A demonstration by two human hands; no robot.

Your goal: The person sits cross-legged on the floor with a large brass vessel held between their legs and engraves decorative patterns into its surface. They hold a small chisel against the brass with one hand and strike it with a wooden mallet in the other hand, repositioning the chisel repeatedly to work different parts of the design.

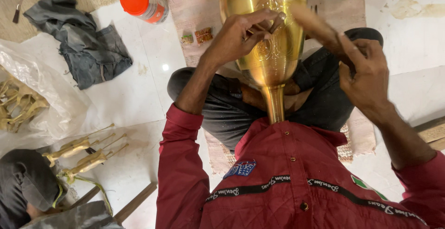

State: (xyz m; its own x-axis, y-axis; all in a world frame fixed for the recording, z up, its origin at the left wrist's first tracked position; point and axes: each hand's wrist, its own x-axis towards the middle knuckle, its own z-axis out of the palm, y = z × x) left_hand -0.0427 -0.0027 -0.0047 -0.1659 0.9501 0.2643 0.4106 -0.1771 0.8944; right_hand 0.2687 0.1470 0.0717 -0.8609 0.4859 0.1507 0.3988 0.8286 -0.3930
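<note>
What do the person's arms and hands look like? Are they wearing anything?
Both hands, the left hand and the right hand, are bare: no gloves, rings or watch show. The forearms are bare too. Dark red quilted sleeves are pushed up toward the elbows, part of a red jacket with round snap buttons.

Quilted dark-red jacket (287, 178) with round snap studs; a black lettered band crosses its chest; blue patch; sleeves pushed up; dark trousers (222, 108).
</note>
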